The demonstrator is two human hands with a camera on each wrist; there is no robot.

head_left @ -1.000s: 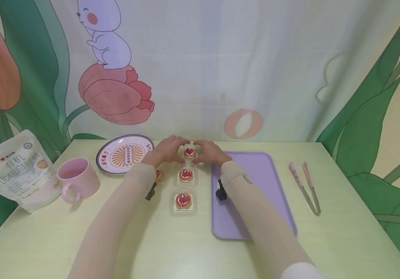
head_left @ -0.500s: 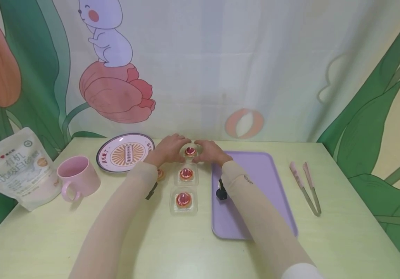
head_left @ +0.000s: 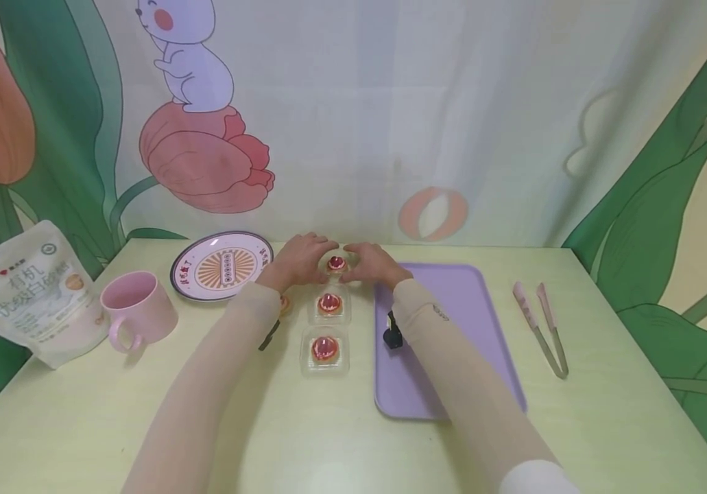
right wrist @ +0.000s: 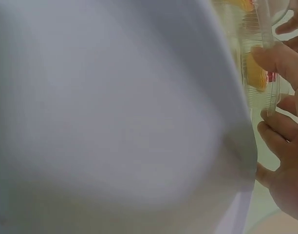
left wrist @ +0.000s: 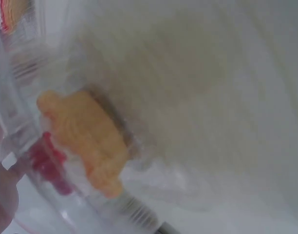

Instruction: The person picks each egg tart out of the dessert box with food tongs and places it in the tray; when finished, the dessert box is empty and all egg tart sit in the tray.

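Note:
Between my two hands at the far side of the table is a clear plastic box with a small red-topped tart (head_left: 337,263) inside. My left hand (head_left: 300,261) grips the box's left side and my right hand (head_left: 373,264) its right side, fingers bent around it. In the right wrist view a thumb (right wrist: 278,61) presses on the clear box (right wrist: 261,100). The left wrist view, blurred, shows the tart's yellow crust (left wrist: 90,139) through the plastic. Whether the lid is fastened cannot be seen.
Two more boxed tarts, a middle one (head_left: 329,304) and a near one (head_left: 325,350), stand in line. Another tart (head_left: 284,304) is partly hidden by the left wrist. Around them are a purple tray (head_left: 433,405), tongs (head_left: 541,329), plate (head_left: 223,267), pink mug (head_left: 140,309) and white pouch (head_left: 41,295).
Both hands stay around the far box with only slight finger movement. The whole head view has shifted a little, so the table appears slightly higher.

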